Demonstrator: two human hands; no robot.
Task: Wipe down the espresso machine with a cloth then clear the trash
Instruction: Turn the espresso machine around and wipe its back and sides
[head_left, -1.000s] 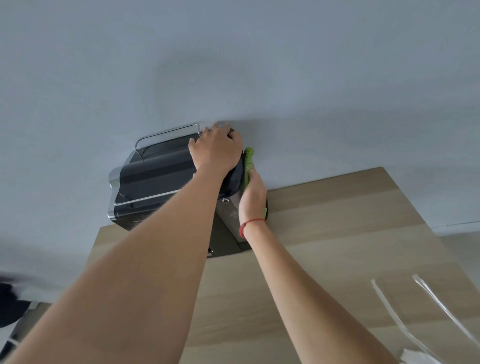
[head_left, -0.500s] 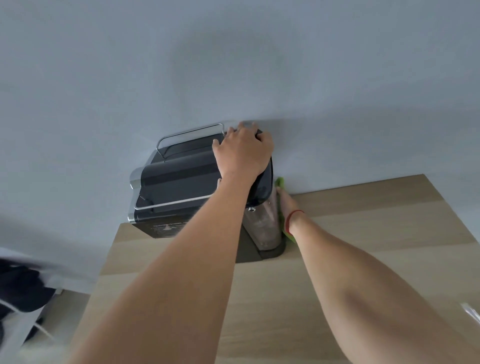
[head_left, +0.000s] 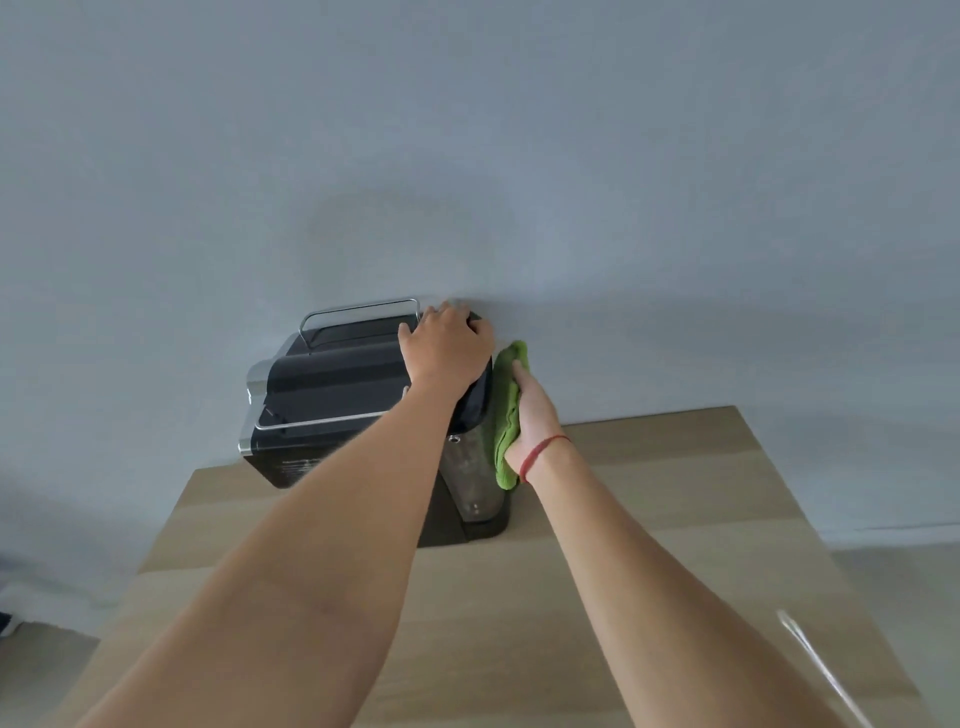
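Curling my left hand (head_left: 447, 348) over the machine (head_left: 332, 384) to steady it, I am pressing the cloth (head_left: 506, 410) against its side, right hand (head_left: 535, 415) flat.

Glossy black plastic espresso machine (head_left: 332, 379) – chrome rail (head_left: 358, 312); nubby green cloth (head_left: 506, 415); matt wood table (head_left: 649, 519).

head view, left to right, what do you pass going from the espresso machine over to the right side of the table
espresso machine → left hand gripping its top → green cloth → right hand → clear plastic strip
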